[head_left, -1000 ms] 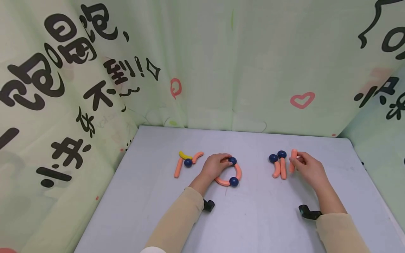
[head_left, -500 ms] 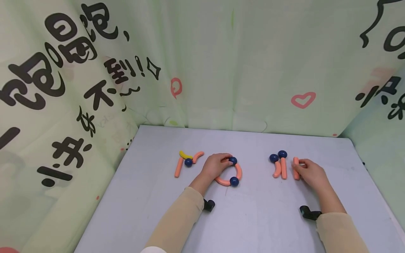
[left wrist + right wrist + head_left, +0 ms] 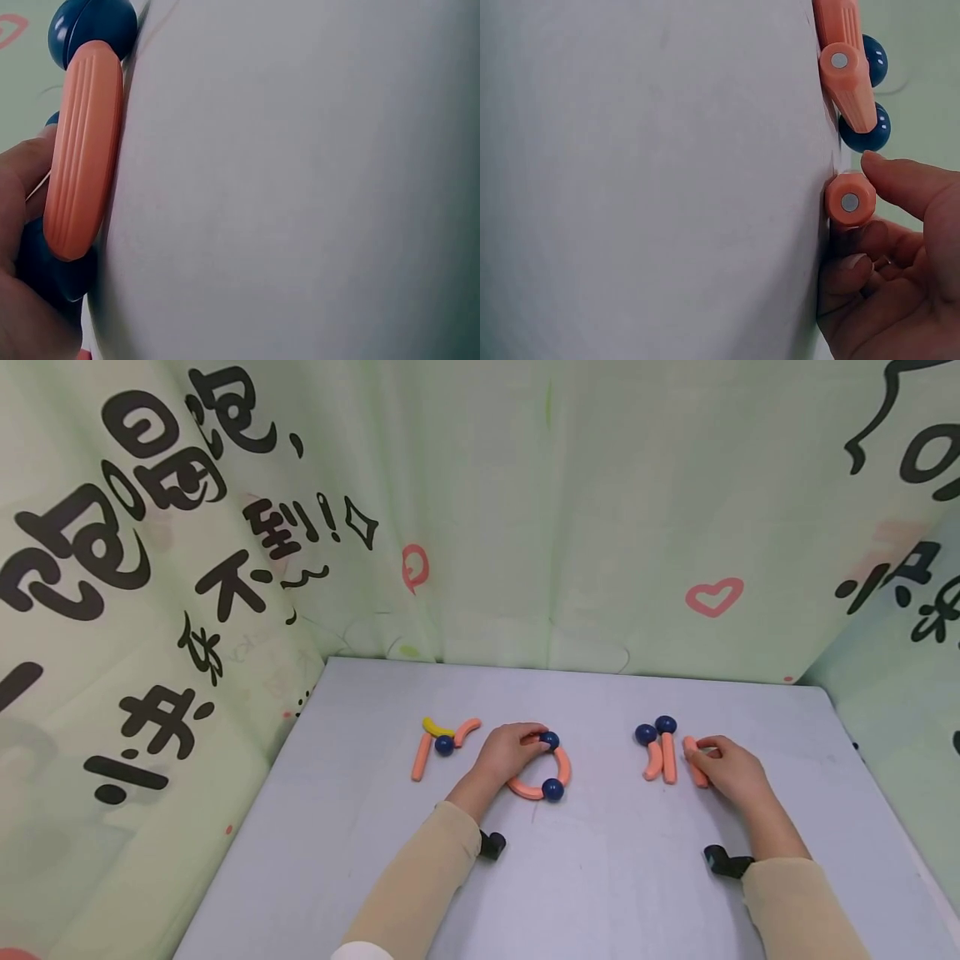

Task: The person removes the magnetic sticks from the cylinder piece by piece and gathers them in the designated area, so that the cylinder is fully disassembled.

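An orange stick [image 3: 692, 750] lies on the table [image 3: 585, 877], pinched between the right hand's [image 3: 733, 770] thumb and fingers. Left of that hand sit two ball-topped rods [image 3: 669, 758]. The left hand [image 3: 507, 755] grips a blue ball [image 3: 551, 741] on an orange ring [image 3: 564, 767]; left of it lies a yellow curved piece [image 3: 437, 728]. Only the right wrist view shows a grey disc [image 3: 850, 202] in the stick's end.

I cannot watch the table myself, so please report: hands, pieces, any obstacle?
Left hand pinches far blue ball of curved chain. Right hand pinches loose orange rod on table. Ball-tipped rod close on its left; no obstacle seen.
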`<state>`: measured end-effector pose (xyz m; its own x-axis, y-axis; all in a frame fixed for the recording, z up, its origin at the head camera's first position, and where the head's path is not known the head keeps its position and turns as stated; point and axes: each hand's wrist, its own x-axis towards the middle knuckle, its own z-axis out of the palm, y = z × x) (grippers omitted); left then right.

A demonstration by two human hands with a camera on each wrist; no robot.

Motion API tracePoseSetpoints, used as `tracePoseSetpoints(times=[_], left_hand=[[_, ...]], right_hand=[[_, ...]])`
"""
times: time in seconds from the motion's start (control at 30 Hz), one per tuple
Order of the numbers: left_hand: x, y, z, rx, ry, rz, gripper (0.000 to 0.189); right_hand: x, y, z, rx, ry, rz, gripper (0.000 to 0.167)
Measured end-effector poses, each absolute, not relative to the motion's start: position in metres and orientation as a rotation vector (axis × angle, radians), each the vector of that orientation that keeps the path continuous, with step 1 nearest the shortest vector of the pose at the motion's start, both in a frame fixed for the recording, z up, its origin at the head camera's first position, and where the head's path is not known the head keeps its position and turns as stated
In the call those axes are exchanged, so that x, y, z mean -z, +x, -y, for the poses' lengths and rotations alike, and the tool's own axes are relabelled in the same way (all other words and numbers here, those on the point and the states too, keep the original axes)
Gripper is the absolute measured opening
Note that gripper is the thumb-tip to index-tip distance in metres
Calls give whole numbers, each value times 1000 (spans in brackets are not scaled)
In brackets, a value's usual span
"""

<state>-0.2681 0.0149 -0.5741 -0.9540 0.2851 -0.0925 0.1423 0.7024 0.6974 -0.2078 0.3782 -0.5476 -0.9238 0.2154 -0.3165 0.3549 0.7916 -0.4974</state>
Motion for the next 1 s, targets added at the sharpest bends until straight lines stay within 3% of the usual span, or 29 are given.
tracePoseSetpoints(times=[0.67, 0.87, 1.0], left_hand=[[565, -252, 22, -1138, 493, -2673, 39], [567, -236, 36, -1099, 604, -2660, 41], [571, -228, 42, -1075, 696, -2654, 36]], right_hand=[[549, -205, -378, 876, 484, -2750, 74], [539, -198, -353, 973, 495, -2893, 61], [530, -191, -323, 1094, 326, -2946, 51]])
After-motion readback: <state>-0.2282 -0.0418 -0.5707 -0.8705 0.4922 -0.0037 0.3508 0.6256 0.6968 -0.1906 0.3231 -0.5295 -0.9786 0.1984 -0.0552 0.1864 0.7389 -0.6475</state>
